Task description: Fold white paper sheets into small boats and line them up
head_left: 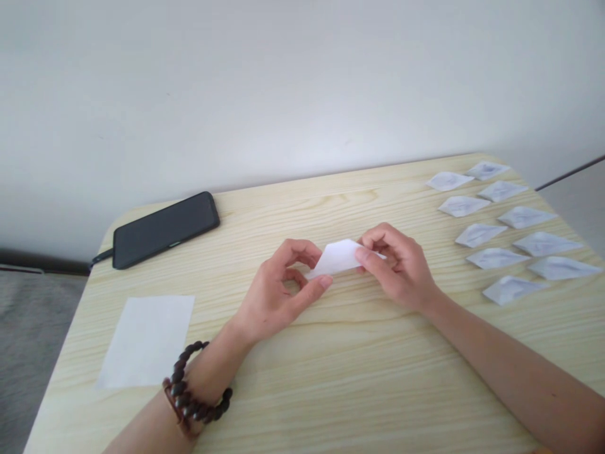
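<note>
A small folded piece of white paper (pixel 339 257) is held just above the middle of the light wooden table (pixel 331 378). My left hand (pixel 278 293), with a dark bead bracelet on its wrist, pinches the paper's left end between thumb and fingers. My right hand (pixel 399 265) pinches its right end, fingers curled over the fold. Both hands are closed on the paper.
Several finished folded white paper shapes (pixel 508 230) lie in two rows at the table's right side. A flat white sheet (pixel 149 340) lies at the front left. A black phone (pixel 165 230) with a cable rests at the back left, near the wall.
</note>
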A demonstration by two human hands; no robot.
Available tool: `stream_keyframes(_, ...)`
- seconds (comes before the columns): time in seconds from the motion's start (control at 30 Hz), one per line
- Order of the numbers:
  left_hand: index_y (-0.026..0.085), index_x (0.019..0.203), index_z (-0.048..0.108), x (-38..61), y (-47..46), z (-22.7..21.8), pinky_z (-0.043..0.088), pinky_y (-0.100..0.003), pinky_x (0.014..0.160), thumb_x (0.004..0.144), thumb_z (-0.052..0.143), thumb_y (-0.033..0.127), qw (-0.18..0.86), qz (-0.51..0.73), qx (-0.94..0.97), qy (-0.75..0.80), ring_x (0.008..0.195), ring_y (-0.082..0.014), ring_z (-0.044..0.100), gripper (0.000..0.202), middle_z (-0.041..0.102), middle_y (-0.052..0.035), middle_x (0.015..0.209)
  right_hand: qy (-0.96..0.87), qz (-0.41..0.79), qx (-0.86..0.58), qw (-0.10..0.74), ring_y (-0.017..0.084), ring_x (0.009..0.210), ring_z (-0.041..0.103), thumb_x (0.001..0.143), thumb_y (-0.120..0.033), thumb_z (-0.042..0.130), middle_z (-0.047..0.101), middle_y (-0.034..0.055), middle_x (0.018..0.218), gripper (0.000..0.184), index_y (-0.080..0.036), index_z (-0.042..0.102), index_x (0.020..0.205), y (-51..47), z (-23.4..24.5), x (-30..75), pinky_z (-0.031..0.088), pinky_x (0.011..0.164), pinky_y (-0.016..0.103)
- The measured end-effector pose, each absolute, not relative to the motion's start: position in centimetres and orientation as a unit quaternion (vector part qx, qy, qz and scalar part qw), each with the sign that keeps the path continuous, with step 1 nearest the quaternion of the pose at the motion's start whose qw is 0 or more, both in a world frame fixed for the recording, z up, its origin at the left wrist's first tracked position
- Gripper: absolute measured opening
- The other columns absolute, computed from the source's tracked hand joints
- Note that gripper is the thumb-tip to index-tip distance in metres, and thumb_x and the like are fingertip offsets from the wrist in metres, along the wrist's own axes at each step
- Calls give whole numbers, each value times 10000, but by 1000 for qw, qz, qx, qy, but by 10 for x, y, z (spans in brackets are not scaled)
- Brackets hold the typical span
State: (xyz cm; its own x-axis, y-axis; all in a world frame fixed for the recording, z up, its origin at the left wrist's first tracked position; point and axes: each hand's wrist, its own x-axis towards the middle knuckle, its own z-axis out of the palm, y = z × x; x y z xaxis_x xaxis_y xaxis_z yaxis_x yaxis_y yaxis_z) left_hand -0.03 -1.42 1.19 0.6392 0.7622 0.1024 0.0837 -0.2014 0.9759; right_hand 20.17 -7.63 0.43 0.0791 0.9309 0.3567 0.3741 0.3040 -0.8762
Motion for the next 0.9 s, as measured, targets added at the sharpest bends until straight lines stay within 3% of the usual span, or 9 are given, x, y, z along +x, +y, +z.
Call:
stream_keyframes(0.1,184,933,581,1,-13,7,533,-174,577,831,688,233,578,325,681,312,814,-129,618,156,622,-31,914,-575,315,-511,556,99,588,603,902,-213,554,556,-34,732,128,-222,466,809,-76,2,203,471,545,222)
stream_keyframes(0.23,183,855,632,-1,-13,4,552,-177,588,840,673,165,533,357,710,291,778,-115,619,47,643,-23,895,-653,295,-498,489,133,708,646,850,-168,596,648,1,849,123,-224,513,922,-78,2,202,502,624,246)
stream_keyframes(0.47,186,856,592,-2,-13,2,575,-210,731,795,709,71,481,411,733,251,830,-109,644,174,648,-7,867,-743,230,-439,450,147,851,676,833,-133,627,712,55,966,132,-195,564,931,-77,5,199,518,718,240)
stream_keyframes(0.9,170,824,586,-1,-15,5,613,-206,699,748,760,88,468,444,713,274,829,-125,702,206,700,-13,865,-751,200,-432,457,146,850,697,828,-118,656,734,46,948,135,-193,595,923,-78,1,200,534,724,233)
